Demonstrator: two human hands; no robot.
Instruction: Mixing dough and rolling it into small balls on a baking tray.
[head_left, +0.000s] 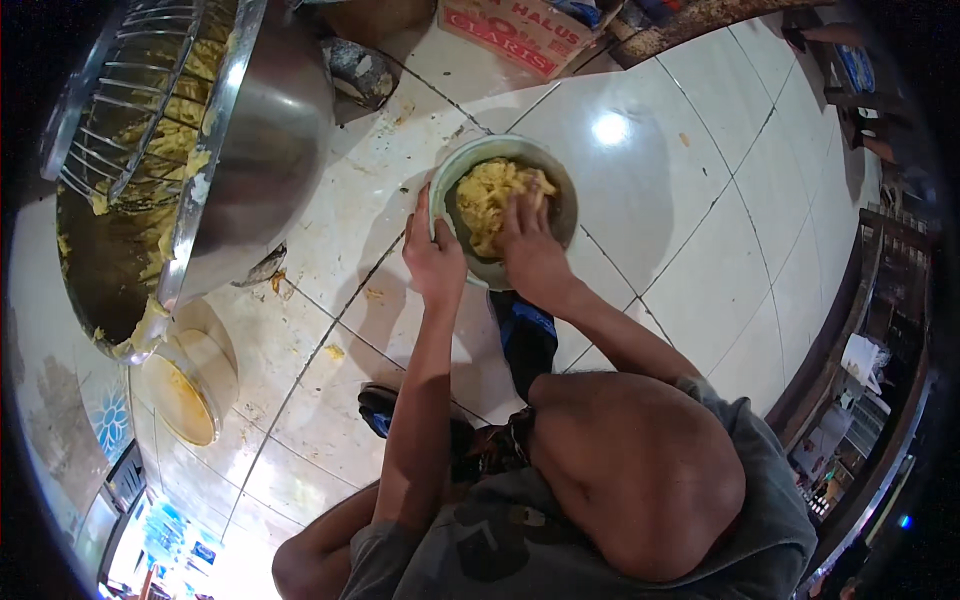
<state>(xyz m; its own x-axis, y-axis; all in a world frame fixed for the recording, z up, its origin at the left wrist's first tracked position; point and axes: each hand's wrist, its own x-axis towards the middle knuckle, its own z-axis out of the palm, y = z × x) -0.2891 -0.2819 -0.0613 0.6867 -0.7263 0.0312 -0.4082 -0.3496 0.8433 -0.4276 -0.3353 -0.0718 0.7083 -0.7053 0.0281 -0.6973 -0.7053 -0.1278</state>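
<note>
A pale round bowl (565, 198) holds a lumpy mass of yellow dough (480, 200) on the tiled floor below me. My left hand (435, 262) grips the bowl's left side, with fingers along the outside and the thumb at the rim. My right hand (532, 248) lies on the right part of the dough, fingers apart and pressed onto it, the fingertips partly sunk or coated. My feet in dark sandals and my bent knees are just below the bowl.
A large steel mixing bowl (270, 150) with a wire whisk (130, 120), both smeared with batter, fills the upper left. A cream bucket (200, 360) stands below it. A red-printed cardboard box (510, 40) lies at the top. Dark wooden shelving (880, 300) runs along the right.
</note>
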